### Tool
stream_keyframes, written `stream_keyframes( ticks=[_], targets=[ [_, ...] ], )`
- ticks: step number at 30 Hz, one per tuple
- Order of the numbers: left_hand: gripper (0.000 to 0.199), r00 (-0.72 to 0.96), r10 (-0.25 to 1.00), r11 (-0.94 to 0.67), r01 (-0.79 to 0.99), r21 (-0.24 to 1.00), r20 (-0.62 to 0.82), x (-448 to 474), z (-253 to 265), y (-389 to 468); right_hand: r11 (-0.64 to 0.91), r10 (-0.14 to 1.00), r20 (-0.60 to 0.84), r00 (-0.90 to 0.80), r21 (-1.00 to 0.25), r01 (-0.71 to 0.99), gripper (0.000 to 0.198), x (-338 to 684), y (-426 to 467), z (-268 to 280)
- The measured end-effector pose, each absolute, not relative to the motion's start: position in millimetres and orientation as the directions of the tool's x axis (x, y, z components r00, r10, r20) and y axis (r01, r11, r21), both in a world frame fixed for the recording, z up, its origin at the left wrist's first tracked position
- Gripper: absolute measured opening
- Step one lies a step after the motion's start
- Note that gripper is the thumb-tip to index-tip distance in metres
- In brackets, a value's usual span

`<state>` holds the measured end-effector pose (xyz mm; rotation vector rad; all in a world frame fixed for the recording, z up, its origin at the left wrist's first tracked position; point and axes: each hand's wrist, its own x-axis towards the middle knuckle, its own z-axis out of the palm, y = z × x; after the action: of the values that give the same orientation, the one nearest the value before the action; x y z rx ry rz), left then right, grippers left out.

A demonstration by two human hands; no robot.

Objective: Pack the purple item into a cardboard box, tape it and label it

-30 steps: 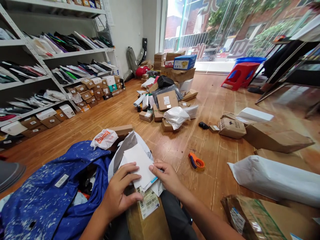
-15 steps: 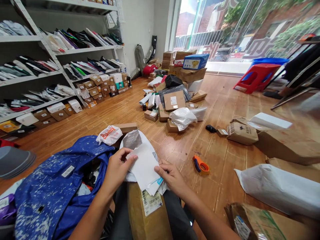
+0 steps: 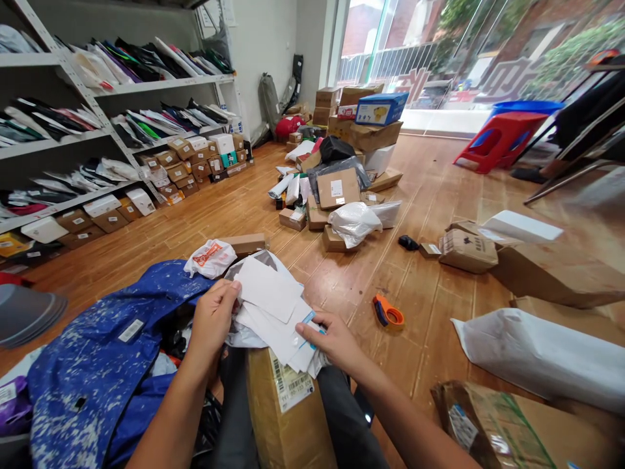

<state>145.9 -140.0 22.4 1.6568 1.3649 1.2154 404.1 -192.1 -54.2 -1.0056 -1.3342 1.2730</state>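
A fanned stack of white paper slips [image 3: 271, 293] is spread between my two hands. My left hand [image 3: 217, 309] pinches the upper left slip at its edge. My right hand [image 3: 329, 335] grips the lower slips, which show blue print along one side, thumb on top. Beneath the slips lies an open white plastic mailer bag [image 3: 239, 335], partly hidden by them. A long cardboard box [image 3: 288, 436] with a barcode label rests on my lap, between my legs.
A blue sack [image 3: 107, 352] gapes at the left. An orange tape dispenser [image 3: 388, 311] lies on the wooden floor. Piled parcels [image 3: 339, 189] stand ahead, shelves [image 3: 161, 85] with packages at back left. Boxes and a white package [image 3: 527, 352] lie right, near a red stool [image 3: 502, 140].
The slips have fanned apart, and my left hand has moved left and down with the top one. My view has shifted slightly.
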Motion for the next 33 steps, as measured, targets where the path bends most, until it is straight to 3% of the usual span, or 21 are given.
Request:
stream_keyframes(
  ticks=[2, 7, 9, 13, 15, 19, 23, 30, 33],
  targets=[
    [0.046, -0.055, 0.949, -0.281, 0.303, 0.911, 0.311, 142.0, 22.2, -137.9, 0.064, 0.986, 0.073, -0.151, -0.996, -0.065, 0.05, 403.9, -193.0, -54.1],
    [0.025, -0.393, 0.873, -0.313, 0.0, 0.95, 0.288, 141.3, 22.7, -137.1, 0.02, 0.99, 0.031, -0.136, -0.997, -0.078, 0.054, 402.8, -194.3, -50.5],
    [0.025, -0.43, 0.826, -0.399, 0.013, 0.917, 0.366, 143.6, 26.7, -141.8, 0.016, 0.992, 0.027, -0.125, -0.996, -0.089, 0.055, 402.1, -194.4, -48.7],
    [0.009, -0.221, 0.756, -0.549, 0.3, 0.78, 0.617, 143.8, 32.4, -158.9, 0.025, 0.993, 0.037, -0.11, -0.994, -0.108, 0.056, 401.5, -194.6, -47.4],
    [0.018, -0.055, 0.747, -0.589, 0.406, 0.698, 0.663, 140.7, 30.1, -166.1, 0.027, 0.993, 0.039, -0.109, -0.993, -0.113, 0.056, 401.6, -194.7, -48.2],
    [0.026, 0.199, 0.838, -0.54, 0.433, 0.722, 0.508, 133.9, 22.3, -168.5, 0.024, 0.991, 0.043, -0.127, -0.989, -0.148, 0.053, 401.4, -194.8, -50.8],
    [0.026, 0.259, 0.918, -0.387, 0.407, 0.828, 0.301, 134.3, 22.2, -159.2, 0.038, 0.986, 0.061, -0.156, -0.988, -0.15, 0.05, 401.5, -193.5, -52.2],
    [0.022, 0.105, 0.982, -0.182, 0.276, 0.944, 0.158, 142.6, 27.4, -133.6, 0.062, 0.978, 0.085, -0.191, -0.99, -0.123, 0.045, 404.8, -192.4, -52.5],
    [0.025, -0.09, 0.957, -0.229, 0.351, 0.908, 0.276, 137.9, 34.5, -130.4, 0.033, 0.98, 0.055, -0.194, -0.993, -0.114, 0.045, 407.7, -194.3, -54.6]
  ],
)
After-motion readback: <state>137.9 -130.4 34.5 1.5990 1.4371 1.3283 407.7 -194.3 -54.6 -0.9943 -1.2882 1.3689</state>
